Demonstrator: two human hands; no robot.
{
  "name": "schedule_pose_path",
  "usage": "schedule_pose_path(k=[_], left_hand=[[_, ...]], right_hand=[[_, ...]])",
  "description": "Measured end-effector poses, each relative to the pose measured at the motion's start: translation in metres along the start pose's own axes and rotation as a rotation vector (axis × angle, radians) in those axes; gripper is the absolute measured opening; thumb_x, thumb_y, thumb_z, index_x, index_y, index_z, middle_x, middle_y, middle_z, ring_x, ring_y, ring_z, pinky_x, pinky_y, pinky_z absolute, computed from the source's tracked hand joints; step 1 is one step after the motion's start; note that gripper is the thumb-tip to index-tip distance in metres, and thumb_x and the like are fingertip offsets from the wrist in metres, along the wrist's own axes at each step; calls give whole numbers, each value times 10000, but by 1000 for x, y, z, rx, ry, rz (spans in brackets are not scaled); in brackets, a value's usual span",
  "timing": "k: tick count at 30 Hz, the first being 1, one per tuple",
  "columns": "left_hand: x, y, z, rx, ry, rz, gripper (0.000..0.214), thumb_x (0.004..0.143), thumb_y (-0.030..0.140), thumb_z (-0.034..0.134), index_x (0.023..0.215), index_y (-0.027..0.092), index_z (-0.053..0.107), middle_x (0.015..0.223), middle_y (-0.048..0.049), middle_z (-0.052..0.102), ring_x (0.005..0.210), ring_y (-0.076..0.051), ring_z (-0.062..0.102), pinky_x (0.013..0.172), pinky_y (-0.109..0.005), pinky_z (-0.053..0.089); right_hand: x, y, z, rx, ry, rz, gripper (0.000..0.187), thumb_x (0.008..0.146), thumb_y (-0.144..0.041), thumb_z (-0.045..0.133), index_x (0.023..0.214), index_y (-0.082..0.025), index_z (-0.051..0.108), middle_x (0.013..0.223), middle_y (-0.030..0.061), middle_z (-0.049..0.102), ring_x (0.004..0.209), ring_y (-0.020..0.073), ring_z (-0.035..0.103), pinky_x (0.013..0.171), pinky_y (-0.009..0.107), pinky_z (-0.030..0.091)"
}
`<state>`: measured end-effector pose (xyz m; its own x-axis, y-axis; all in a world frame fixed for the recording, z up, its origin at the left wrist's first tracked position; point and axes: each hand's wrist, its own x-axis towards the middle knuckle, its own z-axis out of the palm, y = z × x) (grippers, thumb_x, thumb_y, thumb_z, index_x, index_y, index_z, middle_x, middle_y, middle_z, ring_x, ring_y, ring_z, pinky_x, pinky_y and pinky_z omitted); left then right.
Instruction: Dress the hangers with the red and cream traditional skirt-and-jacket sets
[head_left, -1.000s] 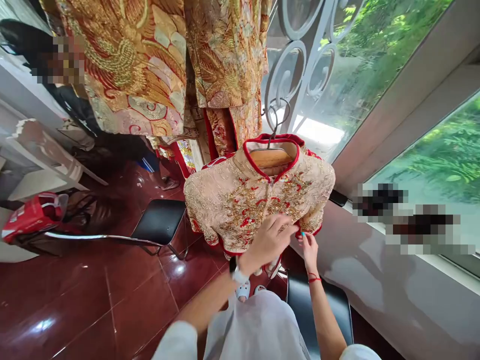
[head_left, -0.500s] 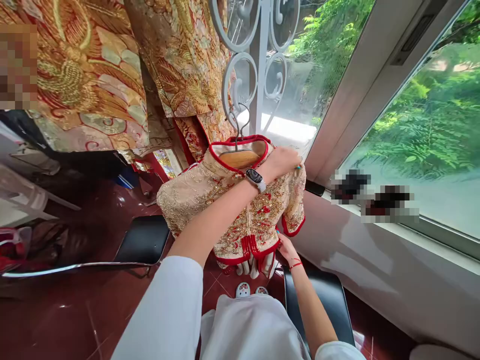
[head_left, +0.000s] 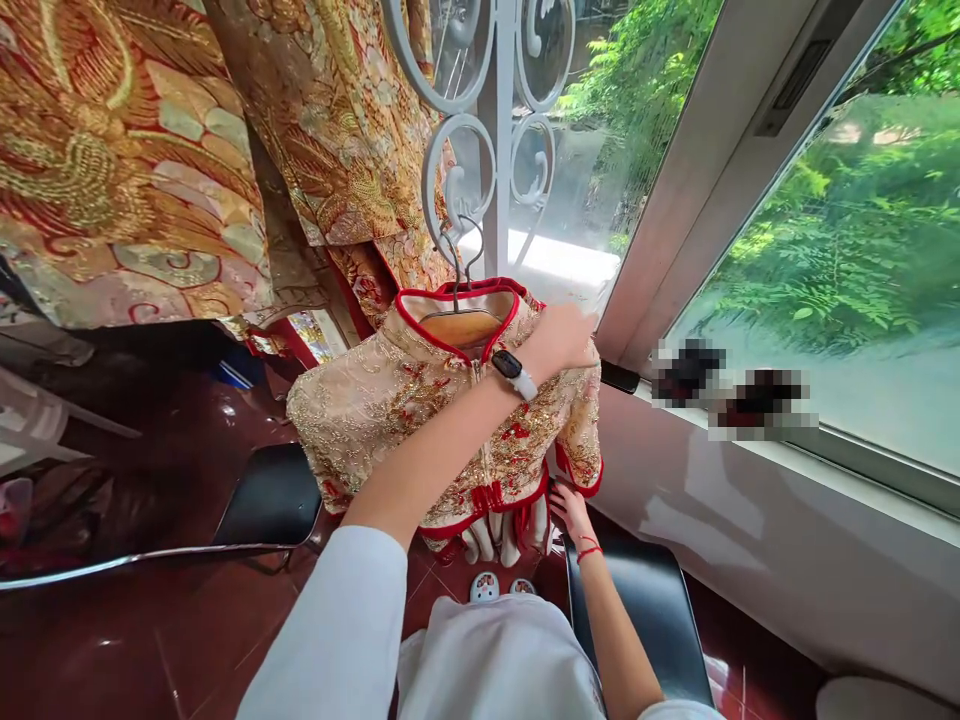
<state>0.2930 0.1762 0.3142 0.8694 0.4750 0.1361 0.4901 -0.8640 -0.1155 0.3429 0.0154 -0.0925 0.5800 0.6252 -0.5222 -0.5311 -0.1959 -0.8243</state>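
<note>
A beige-gold embroidered jacket [head_left: 420, 400] with red trim and a front zip hangs in front of me on a hanger [head_left: 459, 325]. My left hand [head_left: 564, 340], a smartwatch [head_left: 508, 365] on its wrist, reaches across the jacket's front and is closed at the shoulder on the right; its fingertips are mostly hidden. Lower down, my right hand [head_left: 573, 514] is beside the bottom hem and below the sleeve cuff [head_left: 581, 478], fingers extended and slightly apart. A red string bracelet [head_left: 589, 549] circles that wrist.
Gold and red embroidered garments [head_left: 135, 160] hang at left. The hanger's hook is at a white scrolled metal grille [head_left: 493, 150]. A black chair seat [head_left: 645, 610] stands close on the right, another chair [head_left: 270, 495] on the left. A dark flat object [head_left: 619, 377] lies by the window.
The view has shifted slightly, so the jacket appears further left. My right hand's fingers have come off the hem and spread. My left hand stays at the shoulder.
</note>
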Motion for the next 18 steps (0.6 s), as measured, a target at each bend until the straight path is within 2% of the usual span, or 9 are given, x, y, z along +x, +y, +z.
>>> schedule_pose_path(k=[3, 5, 6, 8, 10, 13, 16, 18], left_hand=[[-2, 6, 9, 45, 60, 68, 309, 902, 148, 569, 1169, 74, 707, 1157, -206, 688, 1046, -284, 624, 774, -344, 437], [2, 6, 14, 68, 59, 99, 301, 903, 58, 514, 1112, 74, 731, 1067, -198, 706, 960, -259, 636, 739, -339, 408], [4, 5, 16, 73, 55, 131, 302, 908, 43, 497, 1080, 78, 743, 1029, -193, 712, 923, -251, 640, 721, -338, 395], [9, 1, 18, 68, 59, 194, 281, 928, 64, 497, 1022, 95, 761, 991, -184, 721, 887, -245, 649, 692, -337, 375], [13, -2, 17, 40, 63, 216, 247, 944, 116, 527, 987, 111, 770, 970, -175, 731, 869, -243, 661, 678, -335, 367], [20, -6, 14, -12, 55, 162, 223, 946, 162, 563, 976, 110, 777, 949, -175, 745, 868, -243, 676, 695, -329, 388], [28, -9, 11, -50, 44, 44, 218, 925, 188, 603, 1021, 99, 778, 941, -181, 750, 908, -257, 681, 741, -324, 427], [31, -9, 10, -60, 47, -12, 233, 906, 212, 633, 1058, 103, 773, 960, -178, 751, 949, -267, 679, 778, -324, 445]], right_hand=[[4, -21, -29, -24, 128, 19, 528, 557, -399, 800, 1031, -244, 628, 943, 55, 721, 811, 217, 692, 694, 338, 566], [11, -39, -35, -30, 195, -57, 732, 548, -390, 828, 1222, -283, 564, 1101, 54, 697, 946, 218, 678, 767, 322, 563], [14, -47, -34, -24, 183, -114, 833, 529, -367, 852, 1293, -297, 528, 1171, 55, 678, 1018, 223, 664, 808, 315, 558], [18, -57, -25, 9, 82, -202, 943, 501, -326, 887, 1358, -299, 496, 1221, 59, 667, 1089, 242, 647, 857, 317, 553], [18, -61, -14, 66, -15, -221, 908, 522, -349, 882, 1347, -280, 508, 1152, 58, 696, 1029, 252, 672, 834, 344, 566], [12, -59, -13, 139, -15, -210, 770, 546, -422, 849, 1241, -258, 559, 1060, 41, 716, 904, 217, 696, 802, 353, 580], [4, -61, -34, 173, -11, -225, 709, 486, -398, 871, 1127, -229, 619, 1083, 48, 722, 903, 196, 700, 834, 324, 576], [1, -63, -54, 185, 62, -215, 702, 450, -382, 879, 1087, -230, 625, 1023, 35, 732, 829, 185, 697, 758, 301, 575]])
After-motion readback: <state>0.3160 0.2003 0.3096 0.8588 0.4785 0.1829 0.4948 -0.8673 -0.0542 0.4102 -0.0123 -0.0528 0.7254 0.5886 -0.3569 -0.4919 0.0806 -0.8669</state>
